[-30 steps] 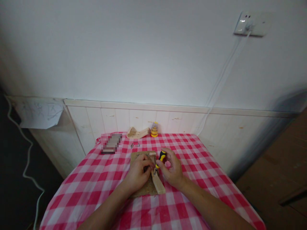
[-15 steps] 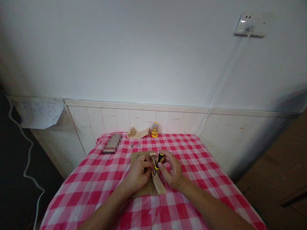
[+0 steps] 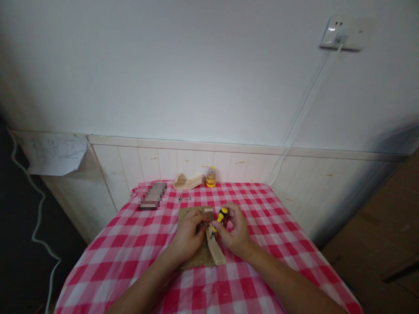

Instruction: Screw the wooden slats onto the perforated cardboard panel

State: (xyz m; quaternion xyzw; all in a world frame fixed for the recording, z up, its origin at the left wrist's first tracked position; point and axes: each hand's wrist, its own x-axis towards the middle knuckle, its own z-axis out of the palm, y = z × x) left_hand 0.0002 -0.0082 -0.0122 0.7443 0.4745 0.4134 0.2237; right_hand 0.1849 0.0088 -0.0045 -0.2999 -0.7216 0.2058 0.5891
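My right hand (image 3: 234, 233) grips a small yellow-and-black screwdriver (image 3: 219, 220), its tip pointing down at a light wooden strip (image 3: 215, 250). The strip lies on a brown cork mat (image 3: 196, 257) on the red-and-white checked tablecloth (image 3: 131, 244). My left hand (image 3: 188, 235) rests on the mat just left of the strip. Its fingers are curled and pinched against the strip's upper end beside the screwdriver tip. What sits under the fingertips is too small to make out.
At the table's far edge against the panelled wall lie a curved wooden piece (image 3: 186, 181) and a small yellow bit holder (image 3: 211, 176). A blurred dark object (image 3: 152, 195) and small metal parts (image 3: 183, 198) lie at the back left. A white cable (image 3: 304, 109) hangs from a wall socket (image 3: 343, 32).
The screwdriver handle has tilted slightly back and forth between my right fingers. Both hands stay in the same spot on the strip.
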